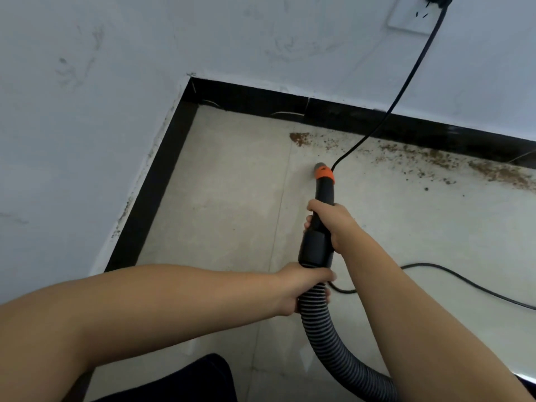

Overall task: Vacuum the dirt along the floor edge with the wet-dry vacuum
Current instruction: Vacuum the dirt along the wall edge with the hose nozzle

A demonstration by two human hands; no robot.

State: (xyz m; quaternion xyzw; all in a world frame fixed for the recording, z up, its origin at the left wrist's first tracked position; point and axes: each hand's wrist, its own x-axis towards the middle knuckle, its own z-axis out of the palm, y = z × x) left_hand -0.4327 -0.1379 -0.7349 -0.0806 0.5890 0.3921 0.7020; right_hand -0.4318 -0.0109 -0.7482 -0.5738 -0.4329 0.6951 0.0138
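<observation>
A black vacuum wand point(317, 245) with an orange collar point(324, 174) points down at the pale tiled floor, its grey tip point(320, 165) close to the tiles. My right hand point(330, 220) grips the wand's upper part. My left hand point(301, 287) grips the ribbed grey hose point(319, 323) just below the wand's black cuff. Brown dirt point(435, 159) lies in a band along the black skirting at the right, with a small clump point(299, 138) just beyond the tip. The vacuum's body is out of view.
The black power cord point(406, 82) runs from a wall socket point(414, 15) down to the floor beside the wand tip, and another stretch of cord point(464, 281) lies on the tiles at the right. Black skirting point(162, 181) meets in a corner at upper left. My dark trouser leg point(203, 381) shows below.
</observation>
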